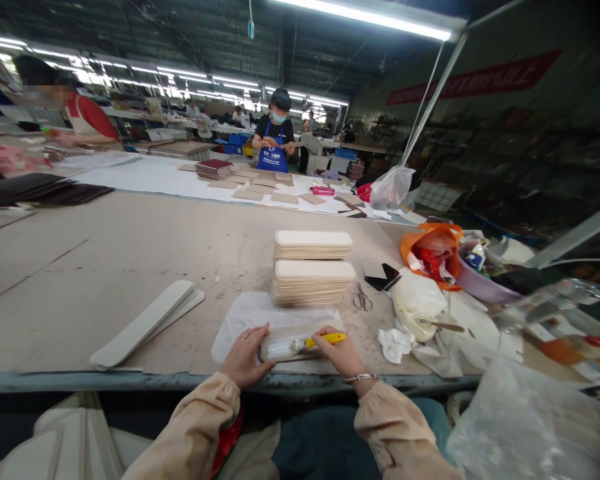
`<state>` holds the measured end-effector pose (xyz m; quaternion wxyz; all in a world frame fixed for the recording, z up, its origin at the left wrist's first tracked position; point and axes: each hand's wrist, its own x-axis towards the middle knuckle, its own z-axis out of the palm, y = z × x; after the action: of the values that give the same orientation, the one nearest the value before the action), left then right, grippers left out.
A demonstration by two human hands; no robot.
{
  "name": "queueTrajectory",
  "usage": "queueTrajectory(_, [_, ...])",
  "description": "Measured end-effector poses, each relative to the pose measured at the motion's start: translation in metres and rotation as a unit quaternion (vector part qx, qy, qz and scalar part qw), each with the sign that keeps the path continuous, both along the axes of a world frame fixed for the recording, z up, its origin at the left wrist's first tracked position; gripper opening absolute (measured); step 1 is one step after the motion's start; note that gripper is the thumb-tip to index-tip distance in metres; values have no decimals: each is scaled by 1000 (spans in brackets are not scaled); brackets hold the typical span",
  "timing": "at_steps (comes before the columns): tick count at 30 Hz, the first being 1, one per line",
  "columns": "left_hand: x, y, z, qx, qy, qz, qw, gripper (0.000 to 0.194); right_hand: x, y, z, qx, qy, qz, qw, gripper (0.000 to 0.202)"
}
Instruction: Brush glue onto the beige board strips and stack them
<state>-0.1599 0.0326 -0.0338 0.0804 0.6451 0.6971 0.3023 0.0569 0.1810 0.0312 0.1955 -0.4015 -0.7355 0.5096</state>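
My right hand is closed round the yellow handle of a brush. The bristles rest on a pale rounded strip that looks wet at its left part. The left end of this strip is between the thumb and fingers of my left hand. Beneath it lies a white sheet on the table. Just behind stand two stacks of cream strips, a nearer one and a farther one.
Long pale strips lie at the left. Scissors, crumpled tissue, a container and an orange bag are on the right. A person in a blue apron stands across the table.
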Motion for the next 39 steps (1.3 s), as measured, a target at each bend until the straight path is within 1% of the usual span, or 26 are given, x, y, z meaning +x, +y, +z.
queueTrajectory(3, [-1,0,-2,-1,8,-4,1000,82,21,15,6,43,-25,-10,999,23])
queueTrajectory(8, [-2,0,-5,7,14,-8,1000,80,51,37,9,66,-51,-61,995,27])
queueTrajectory(11, [-2,0,-4,11,18,-6,1000,79,64,44,11,98,-67,-88,989,27])
queueTrajectory(13, [-2,0,-3,14,20,-4,1000,79,66,44,14,116,-68,-106,985,28])
queueTrajectory(15, [-1,0,-2,15,19,-2,1000,80,61,39,16,102,-42,-116,987,28])
queueTrajectory(17, [0,0,-1,12,17,0,1000,80,46,27,14,56,5,-102,993,28])
queueTrajectory(19, [0,0,-1,6,13,1,1000,81,25,12,10,-3,49,-64,997,28])
queueTrajectory(22, [1,0,0,-1,5,2,1000,83,-10,-11,1,-70,83,0,994,29])
queueTrajectory(24, [0,0,0,-2,2,3,1000,83,-28,-22,-4,-90,85,30,992,28])
queueTrajectory(26, [0,0,1,-1,1,3,1000,83,-39,-25,-6,-91,71,41,992,25])
queueTrajectory(29, [0,0,2,1,-2,3,1000,82,-39,-20,-6,-69,51,33,996,22])
queueTrajectory(35, [1,0,3,-3,-12,3,1000,83,-11,7,-1,-12,15,-26,999,21])
queueTrajectory(37, [2,0,3,-2,-12,4,1000,84,-11,7,1,-23,21,-37,999,21])
queueTrajectory(39, [2,0,3,-3,-10,5,1000,83,-19,1,1,-57,40,-31,997,22])
